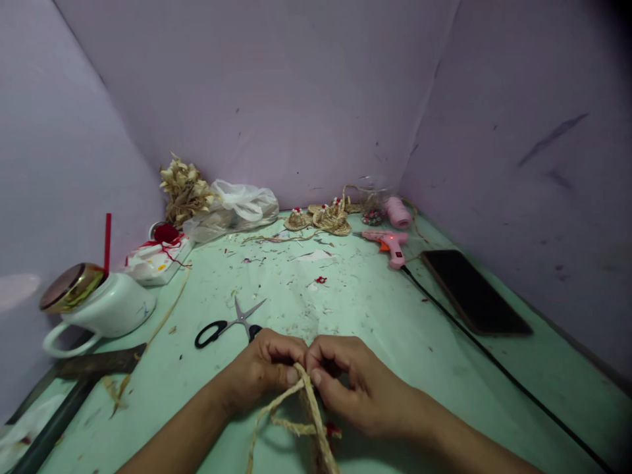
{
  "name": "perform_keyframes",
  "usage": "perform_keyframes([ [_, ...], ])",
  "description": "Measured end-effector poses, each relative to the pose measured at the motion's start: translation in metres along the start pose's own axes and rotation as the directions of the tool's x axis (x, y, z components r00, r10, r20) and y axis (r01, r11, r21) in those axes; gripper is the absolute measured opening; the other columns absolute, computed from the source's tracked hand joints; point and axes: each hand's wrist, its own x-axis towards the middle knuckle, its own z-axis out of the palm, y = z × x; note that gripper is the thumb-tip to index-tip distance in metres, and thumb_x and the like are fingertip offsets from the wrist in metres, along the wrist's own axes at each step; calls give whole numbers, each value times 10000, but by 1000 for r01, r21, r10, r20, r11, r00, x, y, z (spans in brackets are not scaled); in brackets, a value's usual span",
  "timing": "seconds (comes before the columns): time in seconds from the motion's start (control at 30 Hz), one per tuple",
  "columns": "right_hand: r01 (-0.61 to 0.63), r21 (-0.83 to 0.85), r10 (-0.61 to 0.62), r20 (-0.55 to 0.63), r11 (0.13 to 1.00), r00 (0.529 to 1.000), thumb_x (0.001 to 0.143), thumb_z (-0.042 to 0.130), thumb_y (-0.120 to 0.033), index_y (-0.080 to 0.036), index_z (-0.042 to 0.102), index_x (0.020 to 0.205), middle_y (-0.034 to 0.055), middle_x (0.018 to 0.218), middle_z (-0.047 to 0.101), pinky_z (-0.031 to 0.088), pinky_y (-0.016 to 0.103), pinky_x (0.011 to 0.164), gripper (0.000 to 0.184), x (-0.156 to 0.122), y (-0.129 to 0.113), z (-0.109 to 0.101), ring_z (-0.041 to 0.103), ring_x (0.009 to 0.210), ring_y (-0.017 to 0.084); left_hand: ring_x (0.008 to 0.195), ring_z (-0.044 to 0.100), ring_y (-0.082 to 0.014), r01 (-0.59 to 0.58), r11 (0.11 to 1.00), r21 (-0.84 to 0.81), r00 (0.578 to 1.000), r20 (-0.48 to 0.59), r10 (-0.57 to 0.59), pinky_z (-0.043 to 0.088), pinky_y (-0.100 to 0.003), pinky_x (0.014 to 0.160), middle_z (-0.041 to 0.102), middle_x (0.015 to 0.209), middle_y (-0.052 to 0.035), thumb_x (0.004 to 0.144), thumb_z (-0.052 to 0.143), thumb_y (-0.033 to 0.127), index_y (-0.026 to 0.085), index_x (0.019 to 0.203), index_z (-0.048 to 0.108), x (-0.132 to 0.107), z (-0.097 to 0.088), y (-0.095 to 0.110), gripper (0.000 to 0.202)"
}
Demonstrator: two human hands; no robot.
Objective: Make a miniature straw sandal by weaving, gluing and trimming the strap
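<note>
At the bottom centre, my left hand [266,368] and my right hand [358,385] meet, fingertips nearly touching. Both pinch a pale straw cord [315,401], which looks twisted or braided. Its loose strands hang down between my wrists and run out at the bottom edge. A small red piece [334,431] shows beside the cord, partly covered by it. Just beyond my left hand lies a pair of scissors [241,317] with black handles and spread blades; that hand partly hides one handle.
A pink glue gun [394,247] with a black cable and a phone [476,289] lie right. Left are a white mug [116,306], an amber jar [72,288] and a hammer-like tool [93,368]. Small straw hats [332,220], a plastic bag [241,207] and pink thread [397,212] sit behind.
</note>
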Motion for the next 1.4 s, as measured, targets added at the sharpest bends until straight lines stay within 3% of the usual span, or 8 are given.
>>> perform_keyframes([
  [0.17, 24, 16, -25, 90, 1000, 996, 769, 439, -132, -180, 450, 710, -57, 599, 409, 289, 182, 488, 77, 0, 0, -4, 341, 538, 73, 703, 541, -190, 6, 1000, 31, 1000, 15, -6, 418, -289, 660, 604, 723, -85, 642, 708, 380, 95, 705, 695, -2, -1, 1, 293],
  [0.37, -7, 131, -13, 147, 991, 989, 741, 444, -125, -186, 425, 693, -57, 604, 377, 273, 186, 490, 80, 0, 1, -6, 319, 549, 77, 646, 519, -163, 14, 989, 149, 999, 42, -20, 394, -264, 591, 600, 697, -86, 673, 682, 395, 85, 711, 718, -2, -4, 4, 315],
  [0.6, -130, 289, 67, 219, 948, 974, 721, 472, -151, -178, 447, 668, -64, 565, 361, 254, 186, 468, 64, 1, 0, -10, 309, 522, 71, 629, 516, -157, 5, 993, 114, 999, 46, -11, 382, -265, 585, 612, 687, -83, 672, 684, 361, 94, 700, 730, -2, 3, 3, 272],
  [0.73, -245, 464, 135, 258, 851, 957, 709, 552, -198, -157, 504, 695, -43, 573, 478, 347, 200, 506, 64, 2, -3, -14, 447, 532, 78, 639, 550, -178, 22, 999, 32, 999, 23, -23, 398, -283, 599, 630, 691, -90, 655, 696, 364, 97, 686, 719, -2, 4, 1, 270],
  [0.87, -223, 539, 167, 151, 813, 974, 598, 726, -217, -132, 644, 832, -12, 650, 597, 420, 229, 575, 263, 4, 2, -15, 532, 576, 88, 607, 545, -149, -12, 997, -76, 997, -77, 6, 400, -252, 565, 636, 669, -67, 597, 746, 323, 107, 697, 717, -1, 3, 0, 239],
  [1.0, -124, 415, 141, -9, 901, 990, 648, 701, -216, -133, 723, 715, 23, 610, 649, 434, 234, 534, 109, 6, 8, -12, 569, 554, 107, 560, 580, -149, -4, 990, -138, 993, -119, -12, 417, -237, 525, 652, 619, -63, 588, 756, 281, 103, 679, 707, 1, 2, -2, 206],
  [1.23, -112, 287, 130, -45, 951, 990, 732, 609, -230, -139, 721, 739, 19, 579, 656, 425, 222, 514, 145, 6, 4, -12, 552, 522, 104, 595, 657, -217, 32, 962, -270, 987, -144, -73, 489, -285, 559, 694, 630, -94, 554, 779, 265, 94, 684, 677, 4, 3, -5, 238],
  [1.4, -158, 201, 184, -115, 967, 976, 771, 548, -224, -144, 626, 701, -14, 563, 571, 401, 206, 492, 132, 7, 10, -7, 495, 503, 88, 536, 604, -133, -6, 952, -307, 981, -187, -54, 456, -218, 528, 670, 632, -68, 541, 790, 284, 93, 718, 645, 4, 7, -5, 298],
])
